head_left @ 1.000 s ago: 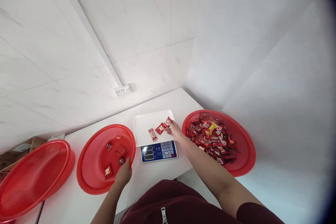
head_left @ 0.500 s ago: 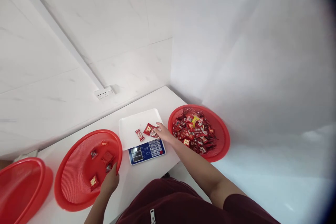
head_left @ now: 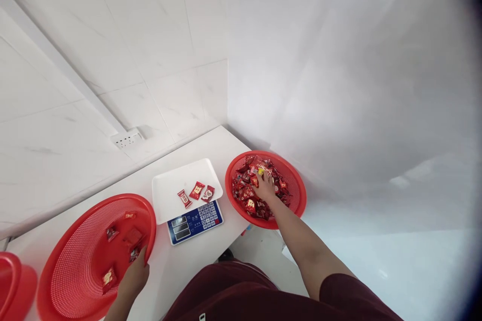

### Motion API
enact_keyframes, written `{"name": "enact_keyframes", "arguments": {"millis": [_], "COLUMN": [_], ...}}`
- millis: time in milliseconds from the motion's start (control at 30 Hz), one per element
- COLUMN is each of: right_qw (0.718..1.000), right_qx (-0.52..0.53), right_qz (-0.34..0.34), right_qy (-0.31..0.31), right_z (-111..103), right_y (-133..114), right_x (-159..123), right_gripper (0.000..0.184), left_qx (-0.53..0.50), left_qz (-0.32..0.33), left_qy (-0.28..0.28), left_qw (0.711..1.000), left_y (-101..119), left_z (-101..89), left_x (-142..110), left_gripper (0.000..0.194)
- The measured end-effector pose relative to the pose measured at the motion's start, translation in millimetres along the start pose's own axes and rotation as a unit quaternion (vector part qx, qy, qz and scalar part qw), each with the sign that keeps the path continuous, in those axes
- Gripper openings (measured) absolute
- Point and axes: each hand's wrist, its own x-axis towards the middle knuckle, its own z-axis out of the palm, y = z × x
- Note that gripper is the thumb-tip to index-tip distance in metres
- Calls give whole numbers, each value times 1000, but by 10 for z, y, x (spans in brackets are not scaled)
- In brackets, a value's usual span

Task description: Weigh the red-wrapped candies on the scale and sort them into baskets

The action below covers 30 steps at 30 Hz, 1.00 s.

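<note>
My left hand (head_left: 134, 277) grips the near right rim of a red plastic basket (head_left: 60, 246), thumb over the edge. Several wrapped candies lie scattered in that basket, among them a red and gold one (head_left: 109, 279). My right hand (head_left: 265, 188) reaches into a second red basket (head_left: 301, 195), fingers apart on a heap of red wrapped candies (head_left: 250, 204). A yellow wrapper (head_left: 260, 171) shows by its fingertips. Between the baskets, three candies lie in a row on the white tray (head_left: 169, 185) of a scale with a blue keypad panel (head_left: 196, 221); the middle one is a red packet (head_left: 197, 190).
Another red basket (head_left: 22, 286) is cut off at the left edge. The white table (head_left: 165, 281) meets a marbled wall behind, which carries a power socket (head_left: 127, 138). A plain wall rises beyond the right basket.
My right hand has left the scale tray and moved right into the candy heap; a third candy now lies separate on the tray. My left hand stays on its basket rim. The view has shifted right.
</note>
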Motion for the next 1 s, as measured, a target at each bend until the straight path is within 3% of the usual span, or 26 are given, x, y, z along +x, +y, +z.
{"name": "enact_keyframes", "arguments": {"millis": [100, 200, 267, 367, 433, 533, 633, 767, 867, 1000], "right_qw": [996, 990, 991, 981, 949, 867, 797, 759, 764, 841], "right_qx": [-32, 10, 53, 181, 312, 497, 592, 602, 575, 473], "right_qz": [-86, -138, -125, -54, 9, 49, -1, -82, -102, -109], "right_qy": [-10, -9, -2, 35, 47, -14, -123, -232, -275, -240], "right_z": [82, 124, 97, -30, -135, -225, -174, 9, 120, 193], "right_y": [-7, -11, 15, 57, 33, -169, -591, -1306, -1718, -1890], "right_x": [-133, -250, -300, -352, -387, -451, -524, -597, -599, -526], "right_gripper": [53, 45, 36, 31, 29, 27, 29, 37, 49, 63], "left_qx": [-3, 0, -1, -5, -8, -7, -5, -20, -28, -34], "left_qz": [4, 3, 1, -2, -6, -14, -17, -28, -42, -47], "left_qy": [5, 8, 9, 6, 4, 3, 1, 2, 11, 18], "left_qw": [1000, 1000, 1000, 1000, 1000, 1000, 1000, 999, 999, 998], "left_y": [-16, 4, 32, 65, 75, 94, 129, 162, 154, 124], "left_z": [7, -10, -30, -50, -54, -68, -102, -128, -116, -89], "left_x": [11, -5, -25, -48, -57, -82, -124, -164, -169, -163], "left_gripper": [60, 61, 61, 62, 61, 61, 62, 62, 62, 61]}}
